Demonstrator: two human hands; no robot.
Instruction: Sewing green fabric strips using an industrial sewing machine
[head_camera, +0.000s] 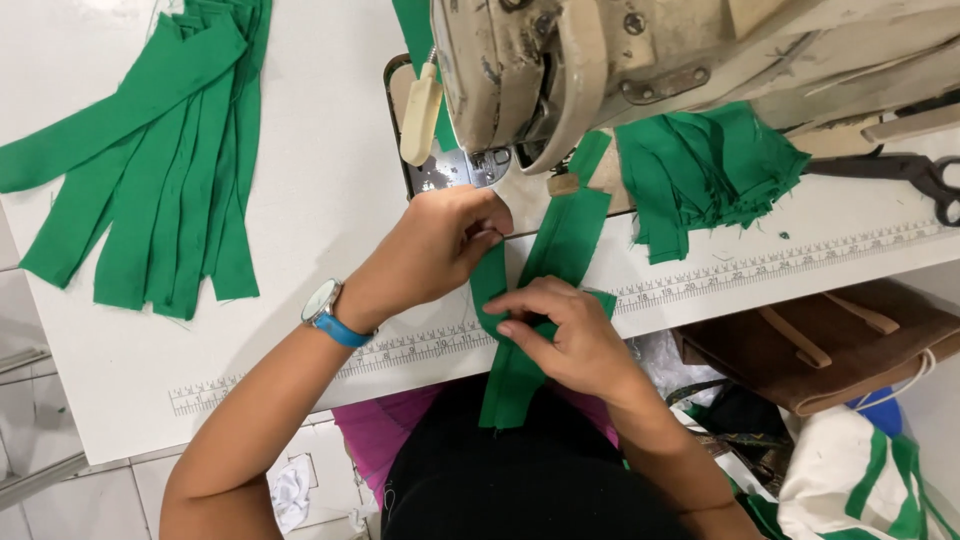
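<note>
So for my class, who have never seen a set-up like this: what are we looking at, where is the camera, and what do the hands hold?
The camera sits on the person's head, looking down. A worn cream sewing machine stands on a white table with a ruler along its edge. The left hand and right hand pinch a long green fabric strip running under the machine. More green strips lie at left, a green heap and black scissors at right.

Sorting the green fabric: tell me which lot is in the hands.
The folded green strip running under the sewing machine; both hands pinch it. The left fan and right heap lie untouched.
</note>
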